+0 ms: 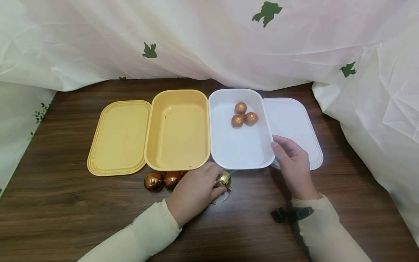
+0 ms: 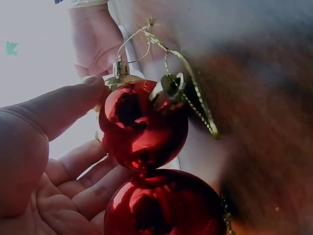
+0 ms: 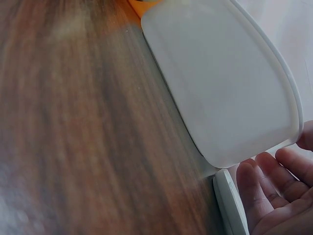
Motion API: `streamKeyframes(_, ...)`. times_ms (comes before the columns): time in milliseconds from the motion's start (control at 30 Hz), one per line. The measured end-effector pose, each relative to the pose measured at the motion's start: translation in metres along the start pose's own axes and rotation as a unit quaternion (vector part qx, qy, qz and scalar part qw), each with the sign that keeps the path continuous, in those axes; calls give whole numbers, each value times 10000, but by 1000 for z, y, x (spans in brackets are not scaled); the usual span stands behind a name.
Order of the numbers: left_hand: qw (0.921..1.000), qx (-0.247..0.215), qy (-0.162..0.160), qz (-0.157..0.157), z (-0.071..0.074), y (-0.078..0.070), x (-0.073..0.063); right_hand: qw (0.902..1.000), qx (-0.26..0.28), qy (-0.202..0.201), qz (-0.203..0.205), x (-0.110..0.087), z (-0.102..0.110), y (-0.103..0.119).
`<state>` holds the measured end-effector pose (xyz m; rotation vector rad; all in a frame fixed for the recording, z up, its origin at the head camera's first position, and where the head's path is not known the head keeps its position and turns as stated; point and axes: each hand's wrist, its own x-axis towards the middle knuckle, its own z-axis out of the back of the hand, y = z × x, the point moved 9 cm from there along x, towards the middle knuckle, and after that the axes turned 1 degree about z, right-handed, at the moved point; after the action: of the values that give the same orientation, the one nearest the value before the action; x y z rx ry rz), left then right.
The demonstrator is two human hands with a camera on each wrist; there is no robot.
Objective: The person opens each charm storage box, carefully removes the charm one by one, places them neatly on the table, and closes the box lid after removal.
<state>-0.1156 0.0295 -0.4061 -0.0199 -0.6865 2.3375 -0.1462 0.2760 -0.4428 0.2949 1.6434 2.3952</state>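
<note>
Near the front edge of the boxes, my left hand [image 1: 196, 193] pinches a gold ball ornament [image 1: 224, 179] between thumb and fingers. In the left wrist view, shiny red ball ornaments [image 2: 142, 125] with gold strings hide most of the gold one. Two copper-coloured balls [image 1: 153, 181] lie left of that hand, one partly covered by it. My right hand [image 1: 294, 165] grips the right wall of the white box [image 1: 242, 145], thumb at the rim and fingers outside. Three glittery copper balls [image 1: 251, 118] rest together inside the white box.
A yellow box [image 1: 180, 138] stands against the white box's left side, with small dark specks inside. Beyond it lies a yellow lid [image 1: 119, 138]; a white lid [image 1: 291, 120] lies at the right. Printed cloth [image 1: 203, 43] hangs behind the brown wooden table [image 1: 242, 233].
</note>
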Motion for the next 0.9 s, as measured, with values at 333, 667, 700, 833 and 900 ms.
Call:
streamKeyframes(333, 9994, 326, 91, 120, -1, 0, 2, 10000, 13, -15, -20, 0, 0, -1)
streamKeyframes(667, 9981, 475, 262, 278, 1, 1, 2, 10000, 3, -7, -25, 0, 0, 0)
streamKeyframes(700, 9980, 493, 272, 277, 1, 1, 2, 10000, 6, -9, -26, 0, 0, -1)
streamKeyframes(833, 9979, 557, 251, 229, 2, 0, 2, 10000, -19, -15, -7, 0, 0, 0)
streamKeyframes(900, 9980, 573, 219, 181, 3, -1, 2, 10000, -27, -15, 3, 0, -1, 0)
